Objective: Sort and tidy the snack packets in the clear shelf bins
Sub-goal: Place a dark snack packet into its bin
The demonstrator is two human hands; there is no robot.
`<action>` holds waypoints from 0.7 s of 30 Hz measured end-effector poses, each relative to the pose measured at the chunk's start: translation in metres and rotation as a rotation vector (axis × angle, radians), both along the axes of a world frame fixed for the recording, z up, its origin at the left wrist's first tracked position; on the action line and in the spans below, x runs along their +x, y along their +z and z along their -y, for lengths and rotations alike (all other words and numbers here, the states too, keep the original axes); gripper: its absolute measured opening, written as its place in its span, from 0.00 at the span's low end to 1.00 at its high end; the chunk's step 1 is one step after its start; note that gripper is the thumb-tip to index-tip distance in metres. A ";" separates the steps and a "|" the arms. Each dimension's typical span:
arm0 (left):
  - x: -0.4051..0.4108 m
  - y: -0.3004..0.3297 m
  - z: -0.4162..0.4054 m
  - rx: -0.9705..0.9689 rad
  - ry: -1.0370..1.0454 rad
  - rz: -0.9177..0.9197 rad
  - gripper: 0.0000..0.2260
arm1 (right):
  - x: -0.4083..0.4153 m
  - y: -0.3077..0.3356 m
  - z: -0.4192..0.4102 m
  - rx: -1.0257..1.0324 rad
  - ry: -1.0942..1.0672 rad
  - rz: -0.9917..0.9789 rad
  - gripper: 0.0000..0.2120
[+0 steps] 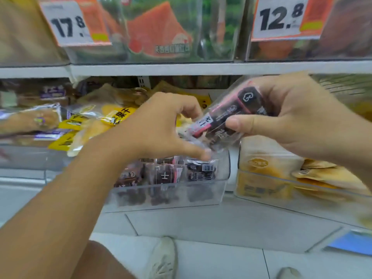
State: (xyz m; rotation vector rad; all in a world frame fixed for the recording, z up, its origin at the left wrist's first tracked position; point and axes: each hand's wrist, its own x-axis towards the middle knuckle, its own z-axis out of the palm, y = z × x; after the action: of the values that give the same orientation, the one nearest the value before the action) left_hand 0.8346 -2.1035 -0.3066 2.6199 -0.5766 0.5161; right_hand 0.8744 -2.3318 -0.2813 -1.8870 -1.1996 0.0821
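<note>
Center bin (pixel 167 196) sits on lower shelf w/ packets (pixel 164 176) standing in a row inside; right hand (pixel 298 121) holds one packet (pixel 227 115) above it, left hand (pixel 159 127) just left of that. Bin (pixel 267 190) of flat packs sits right, loose packs (pixel 96 121) piled left & farther back. Upper shelf (pixel 181 68) carries bins w/ price tags (pixel 70 23) at front.

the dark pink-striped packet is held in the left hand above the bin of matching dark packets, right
Not quite: the right hand grips the dark pink-striped packet, not the left. The left hand only reaches in beside it. The packet is above the clear bin of matching dark packets, as the head view shows.
</note>
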 end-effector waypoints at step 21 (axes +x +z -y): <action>0.019 -0.031 -0.025 0.306 0.132 -0.368 0.10 | -0.006 -0.038 -0.074 -0.921 -0.077 0.590 0.14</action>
State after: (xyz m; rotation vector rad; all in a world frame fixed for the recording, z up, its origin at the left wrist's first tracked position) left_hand 0.8533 -2.0789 -0.3379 2.9551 -0.3879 -0.0291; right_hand 0.8687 -2.2583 -0.3191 -2.8942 -1.6441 0.0360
